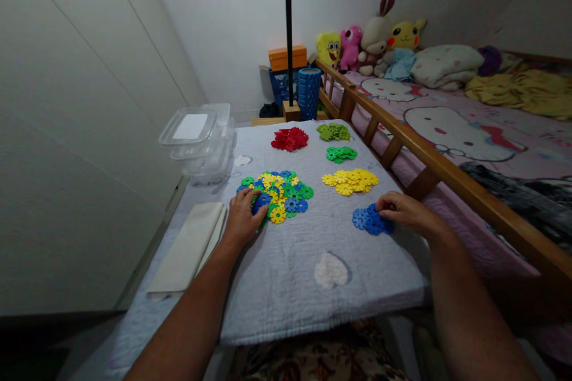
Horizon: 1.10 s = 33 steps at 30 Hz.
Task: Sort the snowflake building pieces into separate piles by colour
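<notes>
Over the left edge of a mixed pile of flat, notched plastic connector discs (277, 215) in blue, green and yellow is my left hand (242, 214). Its thumb and index finger close around a blue connector disc (260, 202). My right hand (404, 212) is at a pile of blue discs (369, 219) on the right, fingertips pinched together at the pile's edge. Whether a disc sits between those fingertips is hidden. Beyond the blue pile lie yellow discs (351, 180), green discs (341, 155) and olive-green discs (333, 132). Red discs (290, 139) form another heap at the back.
Stacked clear plastic containers (192, 128) stand at the table's back left. A folded cream cloth (190, 247) lies left of my left arm. The wooden bed rail (402, 149) runs along the right side. A black pole (289, 30) rises behind the table (286, 286).
</notes>
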### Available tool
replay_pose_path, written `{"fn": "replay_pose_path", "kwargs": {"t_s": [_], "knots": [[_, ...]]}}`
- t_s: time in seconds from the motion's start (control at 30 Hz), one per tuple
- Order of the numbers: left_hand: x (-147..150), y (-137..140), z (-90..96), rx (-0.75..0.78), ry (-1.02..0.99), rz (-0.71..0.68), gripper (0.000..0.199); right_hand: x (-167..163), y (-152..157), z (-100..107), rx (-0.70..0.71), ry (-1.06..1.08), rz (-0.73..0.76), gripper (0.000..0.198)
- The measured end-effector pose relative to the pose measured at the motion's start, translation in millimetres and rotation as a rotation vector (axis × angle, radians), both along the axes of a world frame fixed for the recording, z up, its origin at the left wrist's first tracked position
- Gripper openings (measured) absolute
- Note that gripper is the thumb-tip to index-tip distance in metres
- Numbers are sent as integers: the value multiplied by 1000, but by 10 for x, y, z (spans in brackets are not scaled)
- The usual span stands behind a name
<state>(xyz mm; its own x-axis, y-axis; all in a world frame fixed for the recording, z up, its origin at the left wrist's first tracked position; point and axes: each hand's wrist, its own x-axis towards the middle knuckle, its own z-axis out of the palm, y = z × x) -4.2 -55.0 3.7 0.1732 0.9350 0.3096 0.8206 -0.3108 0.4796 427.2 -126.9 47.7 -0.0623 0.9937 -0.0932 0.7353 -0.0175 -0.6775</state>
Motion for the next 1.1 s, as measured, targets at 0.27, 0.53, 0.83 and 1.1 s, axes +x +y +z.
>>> {"fn": "replay_pose_path", "kwargs": {"t_s": [0.27, 0.53, 0.83, 1.1], "knots": [[-4, 6, -7, 4, -1, -1, 38, -152, 26, 159, 58, -158, -32, 10], [-5, 2, -12, -2, -21, 0, 37, -1264, 343, 167, 216, -214, 255, 17], [10, -6, 9, 15, -35, -1, 35, -2051, 397, -216, 293, -387, 117, 22], [10, -15, 35, 3, -26, -6, 35, -1975, 384, -308, 317, -314, 110, 16]]}}
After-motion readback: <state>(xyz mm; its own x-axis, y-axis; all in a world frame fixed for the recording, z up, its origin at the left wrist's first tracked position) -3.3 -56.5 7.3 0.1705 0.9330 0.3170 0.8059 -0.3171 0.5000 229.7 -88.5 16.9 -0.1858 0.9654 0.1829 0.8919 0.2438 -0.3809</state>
